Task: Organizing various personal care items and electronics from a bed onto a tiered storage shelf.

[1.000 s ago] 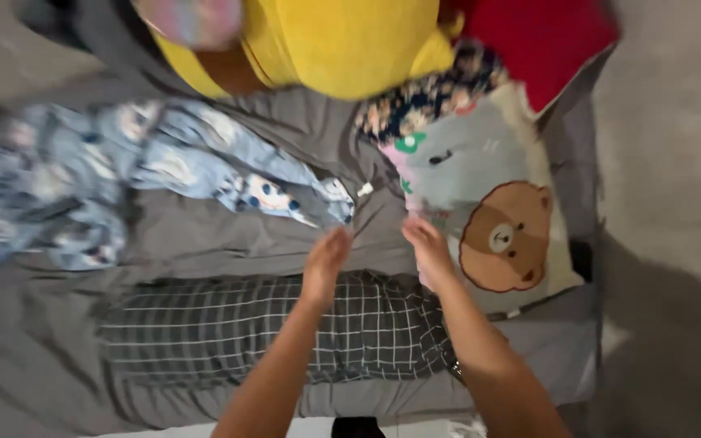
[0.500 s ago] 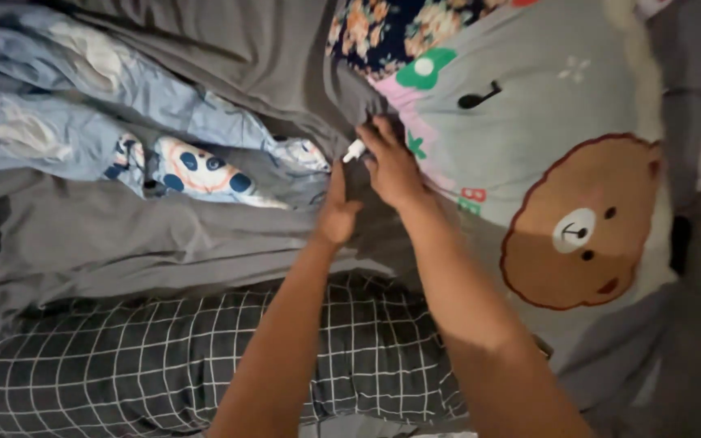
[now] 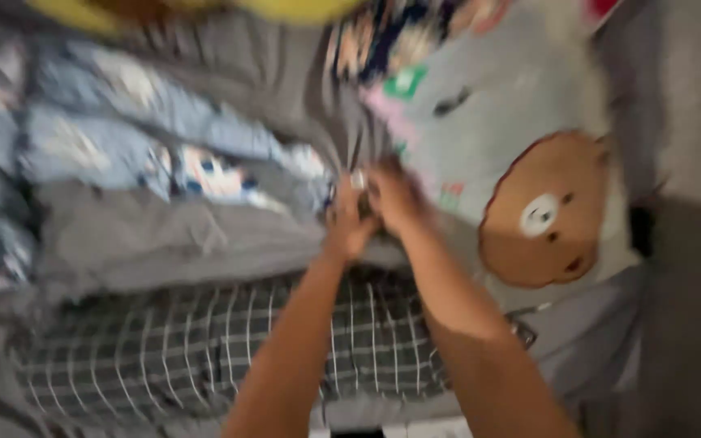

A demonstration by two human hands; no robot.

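Head view is blurry. Both hands meet over the grey sheet (image 3: 164,235). A small white thing (image 3: 358,179) sits between the left hand (image 3: 347,223) and right hand (image 3: 393,197), beside the bear blanket (image 3: 529,162). Their grip I cannot tell.

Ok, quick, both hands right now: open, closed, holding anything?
Left hand: curled beside the small white object; grip cannot be told through blur.
Right hand: closed around the same object, apparently holding it.
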